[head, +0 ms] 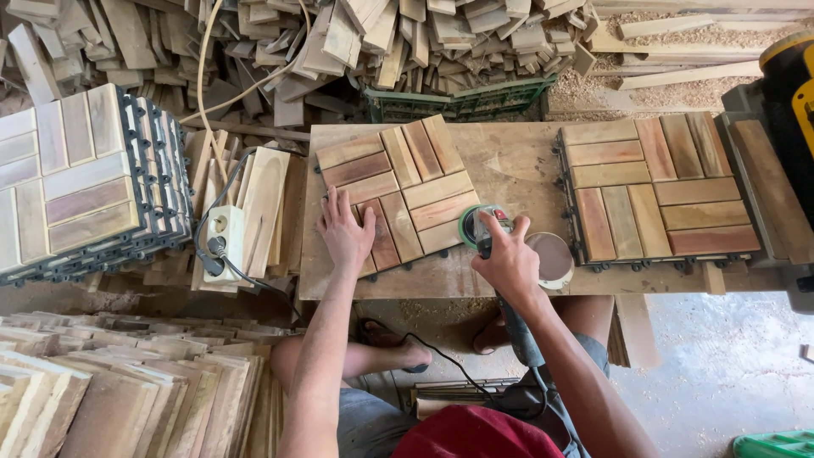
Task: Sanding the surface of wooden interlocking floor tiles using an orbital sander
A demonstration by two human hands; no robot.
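Wooden tile (397, 197) lying on tabletop (517, 170), left hand (343, 233) pressing flat, grip wide. Right hand (507, 259) gripping sander (485, 229) at tile edge. Risk: tile shifting, disc gouging slats.

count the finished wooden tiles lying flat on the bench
2: one tile under the left hand, one tile at the bench's right end. More sit stacked off the bench at left.

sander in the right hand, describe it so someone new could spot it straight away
On the wooden bench, look at the right edge of the slatted wood tile pinned by the left hand. The sander sits there under the right hand: green-rimmed round base, cord trailing back, unlike the plain wood around.
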